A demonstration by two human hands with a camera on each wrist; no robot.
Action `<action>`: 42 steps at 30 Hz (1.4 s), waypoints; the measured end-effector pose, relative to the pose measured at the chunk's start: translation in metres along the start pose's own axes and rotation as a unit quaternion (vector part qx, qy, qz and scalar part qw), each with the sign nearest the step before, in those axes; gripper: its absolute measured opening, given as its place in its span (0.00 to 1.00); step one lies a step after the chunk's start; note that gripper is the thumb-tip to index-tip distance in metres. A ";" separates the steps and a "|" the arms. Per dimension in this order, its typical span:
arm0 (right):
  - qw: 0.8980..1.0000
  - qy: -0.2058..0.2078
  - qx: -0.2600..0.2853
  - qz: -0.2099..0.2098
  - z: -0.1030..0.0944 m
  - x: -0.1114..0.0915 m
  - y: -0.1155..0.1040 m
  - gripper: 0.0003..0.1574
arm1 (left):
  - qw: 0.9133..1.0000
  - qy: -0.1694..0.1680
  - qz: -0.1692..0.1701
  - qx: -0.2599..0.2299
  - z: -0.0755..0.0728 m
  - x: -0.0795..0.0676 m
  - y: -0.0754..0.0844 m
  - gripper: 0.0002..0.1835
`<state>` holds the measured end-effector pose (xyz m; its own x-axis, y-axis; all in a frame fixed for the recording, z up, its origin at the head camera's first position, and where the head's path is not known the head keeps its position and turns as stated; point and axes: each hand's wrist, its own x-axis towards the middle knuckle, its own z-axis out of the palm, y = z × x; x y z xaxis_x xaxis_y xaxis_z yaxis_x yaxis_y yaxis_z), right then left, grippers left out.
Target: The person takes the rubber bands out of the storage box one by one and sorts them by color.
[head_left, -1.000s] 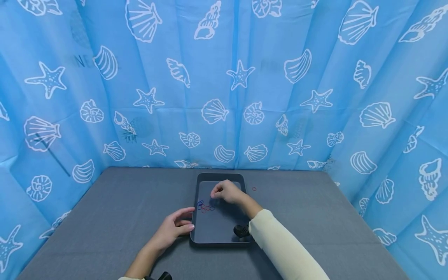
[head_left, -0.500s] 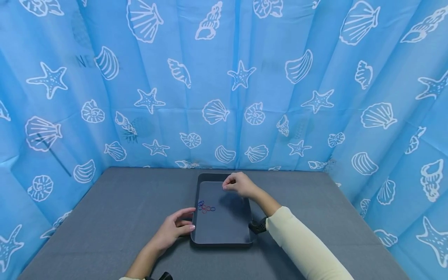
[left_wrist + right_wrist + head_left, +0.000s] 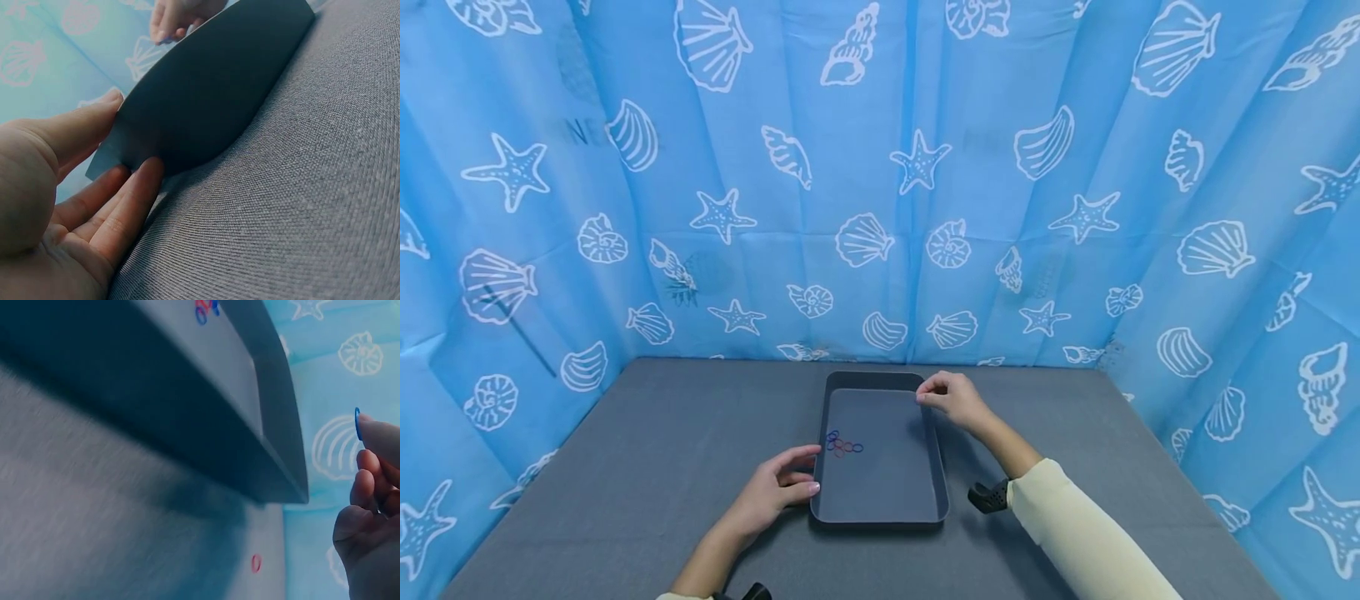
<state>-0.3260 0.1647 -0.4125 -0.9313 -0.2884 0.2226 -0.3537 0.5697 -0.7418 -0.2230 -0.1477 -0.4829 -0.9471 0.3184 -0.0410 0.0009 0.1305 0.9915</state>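
My right hand (image 3: 957, 402) is over the far right rim of the dark grey tray (image 3: 887, 504). Thumb and fingertips pinch a small blue ring (image 3: 357, 424), plain in the right wrist view but too small to make out in the head view. Several small red and blue rings (image 3: 847, 447) lie loosely grouped inside the tray near its left wall. My left hand (image 3: 772, 483) rests at that left wall from outside. In the left wrist view its fingers (image 3: 128, 215) touch the tray's outer side, fairly straight, without wrapping round it.
One red ring (image 3: 256, 563) lies outside the tray on the grey cloth-covered table (image 3: 700, 417), hidden from the head view. A blue curtain (image 3: 880, 183) with white shells and starfish hangs behind the table and along both sides.
My right hand has moved right from above the tray's middle to its right rim, carrying a blue ring. The left hand has stayed at the left wall.
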 end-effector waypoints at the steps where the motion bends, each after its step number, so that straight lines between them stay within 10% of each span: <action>1: 1.000 0.009 -0.003 0.003 -0.001 -0.002 0.003 0.03 | 1.000 0.000 -0.003 0.002 0.000 0.000 0.000 0.28; 17: 0.995 0.093 -0.044 0.014 -0.012 -0.013 0.050 0.02 | 1.000 0.006 -0.018 0.006 0.007 -0.012 0.029 0.28; 42: 0.979 0.116 -0.084 0.143 -0.007 -0.001 0.089 0.06 | 1.000 0.004 -0.006 0.000 0.000 0.001 0.002 0.28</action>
<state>-0.3568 0.2209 -0.4742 -0.9823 0.0722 0.1728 -0.0672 0.7254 -0.6850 -0.2234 -0.1469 -0.4810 -0.9496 0.3092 -0.0515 -0.0103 0.1336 0.9910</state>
